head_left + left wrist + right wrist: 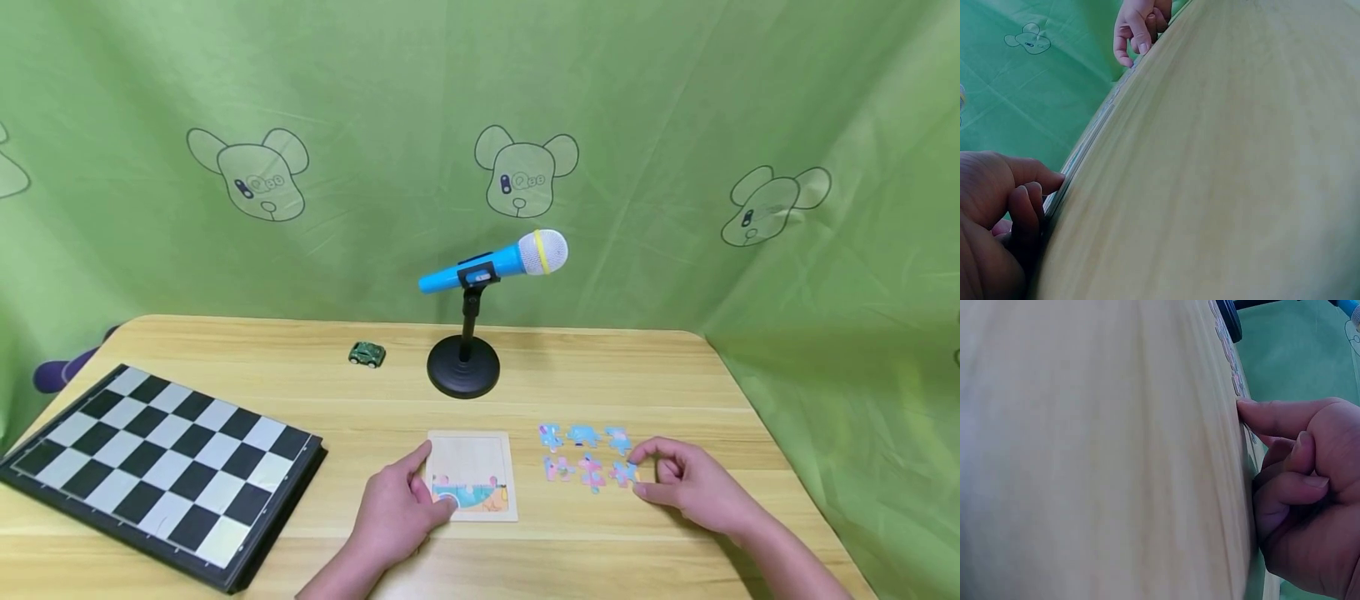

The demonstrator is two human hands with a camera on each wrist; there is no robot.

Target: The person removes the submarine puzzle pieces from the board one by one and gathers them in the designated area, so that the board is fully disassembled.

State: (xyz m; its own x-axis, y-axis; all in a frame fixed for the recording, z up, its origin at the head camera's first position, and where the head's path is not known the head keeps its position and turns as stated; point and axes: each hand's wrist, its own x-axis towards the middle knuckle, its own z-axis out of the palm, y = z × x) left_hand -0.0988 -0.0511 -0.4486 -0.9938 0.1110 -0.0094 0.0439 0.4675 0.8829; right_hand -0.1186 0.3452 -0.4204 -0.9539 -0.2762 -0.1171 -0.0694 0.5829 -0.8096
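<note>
A square wooden puzzle board (468,458) lies flat on the table, with several joined pieces (476,495) along its lower part. My left hand (397,508) holds the board at its left side: the thumb presses on the lower left corner, and the index finger touches the left edge higher up. To the right, loose jigsaw pieces lie in two short rows, among them a blue one (583,435) and a pink one (592,472). My right hand (693,483) pinches the lower right puzzle piece (622,474) between thumb and index finger, its other fingers curled.
A black-and-white chessboard (168,454) takes up the table's left side. Behind the puzzle board stands a blue toy microphone (495,265) on a round black base (463,379). Left of that base is a small green toy car (367,354). Green printed cloth (390,125) hangs around the table.
</note>
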